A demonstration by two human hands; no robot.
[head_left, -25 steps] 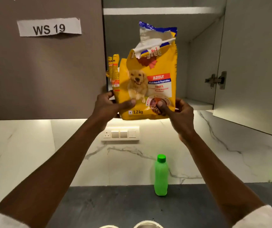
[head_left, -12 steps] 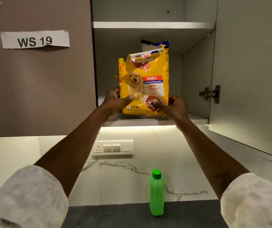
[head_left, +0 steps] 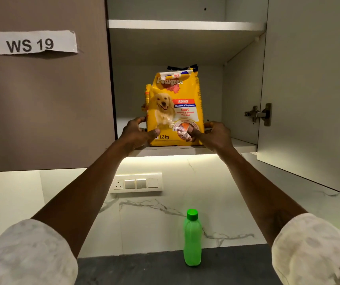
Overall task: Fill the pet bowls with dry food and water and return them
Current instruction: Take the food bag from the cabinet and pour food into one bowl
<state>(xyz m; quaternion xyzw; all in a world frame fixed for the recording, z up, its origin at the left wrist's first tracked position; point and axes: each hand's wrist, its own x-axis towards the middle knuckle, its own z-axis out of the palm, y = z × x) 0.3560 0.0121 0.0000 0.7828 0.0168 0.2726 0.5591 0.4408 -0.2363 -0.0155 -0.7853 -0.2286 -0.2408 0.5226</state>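
Note:
A yellow dog food bag (head_left: 175, 112) with its top folded over stands upright on the bottom shelf (head_left: 245, 144) of the open wall cupboard. My left hand (head_left: 137, 133) grips the bag's lower left side, thumb on the front. Its lower right side is held by my right hand (head_left: 213, 133), thumb pressing the front too. A green water bottle (head_left: 192, 239) with its cap on stands on the dark counter (head_left: 144, 268) below. No pet bowls are in view.
The cupboard door (head_left: 313, 89) hangs open at the right with its hinge showing. A closed door with a "WS 19" label (head_left: 30, 43) is at the left. A switch panel (head_left: 137, 183) sits on the marble backsplash. An upper shelf (head_left: 185, 24) crosses the cupboard.
Both hands have carried the bag up and deeper into the cupboard, and it now stands on the bottom shelf. The view has tilted upward, so the bowls at the bottom edge are gone.

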